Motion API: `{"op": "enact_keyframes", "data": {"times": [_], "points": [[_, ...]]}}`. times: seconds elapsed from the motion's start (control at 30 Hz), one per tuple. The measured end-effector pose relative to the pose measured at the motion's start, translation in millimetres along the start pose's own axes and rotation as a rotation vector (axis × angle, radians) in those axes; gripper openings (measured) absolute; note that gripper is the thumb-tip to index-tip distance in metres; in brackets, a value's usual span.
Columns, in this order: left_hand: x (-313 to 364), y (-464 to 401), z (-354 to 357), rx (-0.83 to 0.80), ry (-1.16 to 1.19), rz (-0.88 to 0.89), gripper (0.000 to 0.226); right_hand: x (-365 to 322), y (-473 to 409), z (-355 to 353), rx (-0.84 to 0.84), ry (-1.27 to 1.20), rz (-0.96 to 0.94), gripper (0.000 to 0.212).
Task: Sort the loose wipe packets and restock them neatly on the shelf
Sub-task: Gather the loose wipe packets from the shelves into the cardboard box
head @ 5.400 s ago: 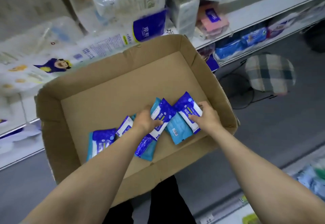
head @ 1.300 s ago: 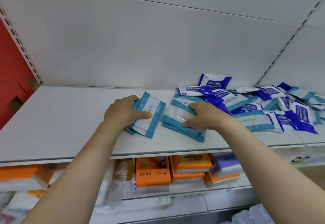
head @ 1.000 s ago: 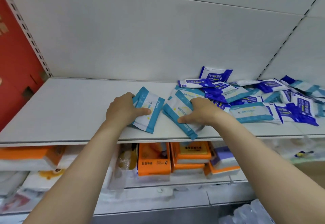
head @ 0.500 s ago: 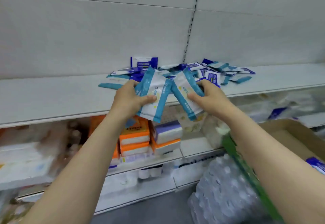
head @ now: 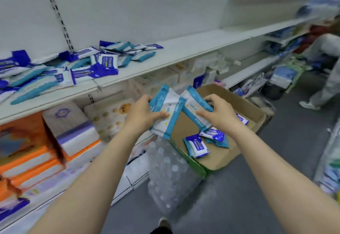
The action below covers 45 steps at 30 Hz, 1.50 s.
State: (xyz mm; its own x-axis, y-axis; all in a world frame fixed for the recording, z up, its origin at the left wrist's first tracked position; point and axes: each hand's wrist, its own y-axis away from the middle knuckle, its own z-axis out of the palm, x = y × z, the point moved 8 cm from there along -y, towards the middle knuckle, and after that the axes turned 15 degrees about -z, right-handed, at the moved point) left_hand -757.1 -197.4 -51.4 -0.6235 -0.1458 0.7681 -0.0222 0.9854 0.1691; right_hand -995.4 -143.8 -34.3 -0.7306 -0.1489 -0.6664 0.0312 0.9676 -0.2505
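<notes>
Evidently sorting by colour: left hand and right hand each grip white-and-teal plastic wipe packets over the open brown cardboard box.

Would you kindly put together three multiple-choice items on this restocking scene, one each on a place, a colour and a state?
1. Where does the cardboard box sit?
A. on the floor beside the shelves
B. on the top shelf
C. in the person's arms

2. What colour trims the packets in the left hand?
A. orange
B. teal
C. red

3. What is the right hand doing?
A. hanging open
B. pressing the shelf
C. gripping white packets

Answers: 1 A, the box stands low on the grey floor; 2 B, teal bands edge the white packets; 3 C, the fingers curl round them.
</notes>
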Motion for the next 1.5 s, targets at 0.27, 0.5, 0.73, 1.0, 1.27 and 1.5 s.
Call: {"op": "enact_keyframes", "data": {"times": [0.27, 0.5, 0.73, 1.0, 1.27, 1.5], "points": [[44, -88, 159, -0.170, -0.105, -0.014, 0.055, 158, -32, -48, -0.010, 0.088, 0.193, 0.027], [37, -132, 280, -0.321, -0.260, -0.113, 0.053, 288, -44, -56, -0.081, 0.055, 0.363, 0.028], [-4, -142, 370, -0.411, -0.336, -0.267, 0.044, 398, -70, -16, -0.319, 0.035, 0.414, 0.038], [-44, -117, 437, -0.372, -0.454, -0.485, 0.056, 469, -111, 16, -0.664, 0.102, 0.305, 0.033], [-63, -93, 457, -0.302, -0.477, -0.670, 0.064, 498, -123, 47, -0.848, 0.095, 0.230, 0.034], [-63, -88, 457, -0.254, -0.454, -0.660, 0.059, 508, -114, 53, -0.905, 0.154, 0.238, 0.032]]}}
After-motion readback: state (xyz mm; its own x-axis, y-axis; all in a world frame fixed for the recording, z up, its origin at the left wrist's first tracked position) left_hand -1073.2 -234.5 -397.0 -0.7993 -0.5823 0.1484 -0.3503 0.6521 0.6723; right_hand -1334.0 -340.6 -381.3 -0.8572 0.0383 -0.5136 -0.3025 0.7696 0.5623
